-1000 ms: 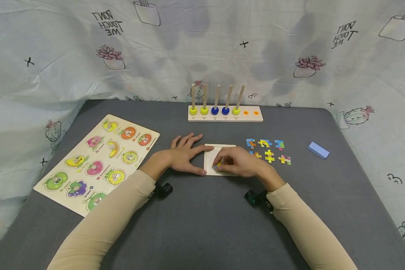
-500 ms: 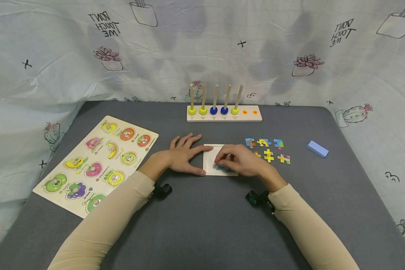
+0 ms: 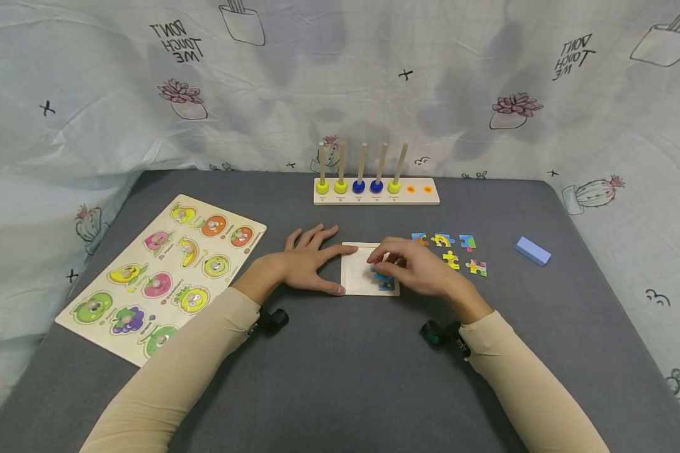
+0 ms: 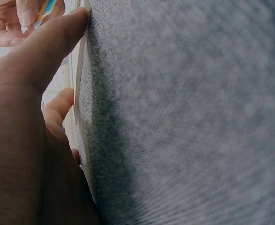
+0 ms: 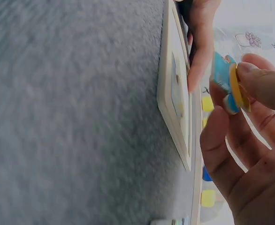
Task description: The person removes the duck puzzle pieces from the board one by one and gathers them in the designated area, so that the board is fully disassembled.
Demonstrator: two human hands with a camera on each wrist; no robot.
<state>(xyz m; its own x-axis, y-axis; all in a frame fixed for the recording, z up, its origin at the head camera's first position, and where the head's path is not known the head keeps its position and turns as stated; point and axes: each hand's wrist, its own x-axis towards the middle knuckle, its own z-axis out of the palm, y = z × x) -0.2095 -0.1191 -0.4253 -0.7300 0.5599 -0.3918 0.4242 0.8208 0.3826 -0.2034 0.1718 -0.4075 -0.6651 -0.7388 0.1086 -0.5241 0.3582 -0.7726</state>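
A shallow pale wooden puzzle tray (image 3: 354,269) lies on the dark table. My left hand (image 3: 310,259) is spread flat at its left side, thumb and index fingertip touching the left edge. Over the right part of the tray, my right hand (image 3: 410,267) pinches a blue and yellow jigsaw piece (image 5: 227,79) between thumb and fingers, tilted and raised off the tray. Beneath it, blue jigsaw pieces (image 3: 386,284) lie in the tray's lower right corner, partly hidden by the right hand. Several loose jigsaw pieces (image 3: 451,259) lie to the right of the tray.
A large fruit peg puzzle board (image 3: 164,277) lies at the left, partly under the left forearm. Behind the tray stands a wooden peg rack (image 3: 376,196) with yellow and blue rings. A blue block (image 3: 533,250) rests at the right. A printed curtain (image 3: 340,82) hangs behind the table.
My right hand has moved slightly right over the tray, with its fingers higher, and more of the blue pieces in the lower right corner shows. My left hand stays put.
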